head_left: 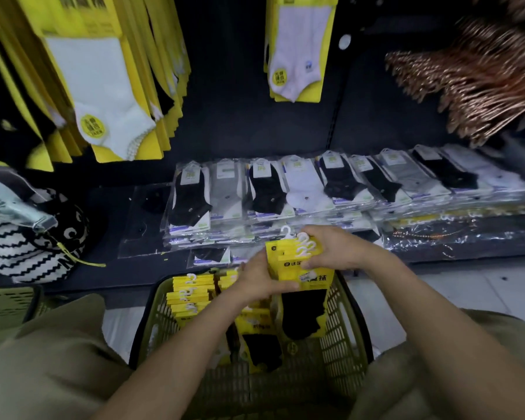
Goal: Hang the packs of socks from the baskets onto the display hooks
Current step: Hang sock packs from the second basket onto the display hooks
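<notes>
Partway through, judging by the stock. Gripping a small stack of yellow sock packs (300, 269) just above the green basket (350, 322), near centre. Curling the left hand (256, 283) round the stack's left edge; pinching the top with the right hand (331, 250), beside the white hanger loops (304, 241). Seemingly lining up the loops before a lift; nothing raised toward the display yet. Done so far: thick rows of hung yellow packs (103, 86) far left, a thinner bunch (297, 53) far centre. Left to do: a row of packs (188, 295) on edge in the basket's far-left part, plus more under the held stack. No sight of the hooks themselves, out of frame above. Clear-bagged socks (285, 192) flat on the shelf (119, 216) beyond; unclear whether part of this job.
</notes>
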`<state>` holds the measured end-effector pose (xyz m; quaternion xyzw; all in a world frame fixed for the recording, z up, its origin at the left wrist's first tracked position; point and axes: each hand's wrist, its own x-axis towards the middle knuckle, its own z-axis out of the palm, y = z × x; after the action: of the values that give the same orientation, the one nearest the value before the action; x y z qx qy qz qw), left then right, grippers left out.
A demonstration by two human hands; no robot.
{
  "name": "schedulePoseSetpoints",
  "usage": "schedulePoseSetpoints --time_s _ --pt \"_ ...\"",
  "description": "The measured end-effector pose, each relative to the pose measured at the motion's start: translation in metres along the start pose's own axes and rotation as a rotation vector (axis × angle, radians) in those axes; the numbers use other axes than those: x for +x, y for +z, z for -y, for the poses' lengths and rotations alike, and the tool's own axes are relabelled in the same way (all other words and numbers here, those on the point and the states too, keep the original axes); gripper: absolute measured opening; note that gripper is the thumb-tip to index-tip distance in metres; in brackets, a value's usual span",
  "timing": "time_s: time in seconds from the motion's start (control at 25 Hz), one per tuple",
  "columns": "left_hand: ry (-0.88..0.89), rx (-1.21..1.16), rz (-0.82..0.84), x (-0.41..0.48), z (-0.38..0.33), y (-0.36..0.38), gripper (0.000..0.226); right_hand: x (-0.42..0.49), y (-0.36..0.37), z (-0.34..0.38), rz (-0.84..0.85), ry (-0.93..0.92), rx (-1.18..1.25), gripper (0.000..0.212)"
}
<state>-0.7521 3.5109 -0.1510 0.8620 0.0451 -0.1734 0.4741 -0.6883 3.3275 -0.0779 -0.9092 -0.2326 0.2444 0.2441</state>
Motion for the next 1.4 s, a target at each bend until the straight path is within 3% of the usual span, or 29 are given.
schedulePoseSetpoints --time_s 0.08,0.16,0.28,0.4,0.6,0.76,0.84,1.04,1.16,1.4 --pt "0.041 -0.449 -0.035 -0.005 -0.024 -0.007 0.062 -0.003 -0.026 0.018 -0.020 -0.059 0.115 0.046" --pt "0.099 -0.563 -0.107 -0.008 -0.043 -0.021 0.038 -0.006 -0.048 0.033 -0.082 -0.128 0.231 0.039" --pt "0.178 -0.672 -0.229 -0.010 -0.072 -0.052 0.032 -0.005 -0.061 0.052 -0.365 -0.152 0.441 0.060" --pt "0.253 -0.740 -0.310 -0.017 -0.100 -0.084 0.043 -0.001 -0.066 0.070 -0.644 -0.045 0.529 0.057" --pt "0.356 -0.684 -0.345 -0.023 -0.132 -0.125 0.050 0.006 -0.087 0.101 -0.743 -0.183 0.659 0.032" --pt "0.407 -0.648 -0.411 -0.030 -0.148 -0.147 0.054 0.008 -0.100 0.121 -0.725 -0.263 0.758 0.009" --pt "0.423 -0.672 -0.426 -0.033 -0.152 -0.157 0.063 0.009 -0.106 0.129 -0.740 -0.271 0.813 0.016" --pt "0.493 -0.657 -0.551 -0.041 -0.164 -0.190 0.034 0.013 -0.134 0.149 -0.746 -0.304 0.850 0.006" --pt "0.529 -0.633 -0.655 -0.045 -0.175 -0.222 0.016 0.023 -0.161 0.161 -0.729 -0.293 0.970 0.016" --pt "0.572 -0.631 -0.789 -0.060 -0.186 -0.270 0.017 0.049 -0.207 0.196 -0.859 -0.301 0.823 0.016"
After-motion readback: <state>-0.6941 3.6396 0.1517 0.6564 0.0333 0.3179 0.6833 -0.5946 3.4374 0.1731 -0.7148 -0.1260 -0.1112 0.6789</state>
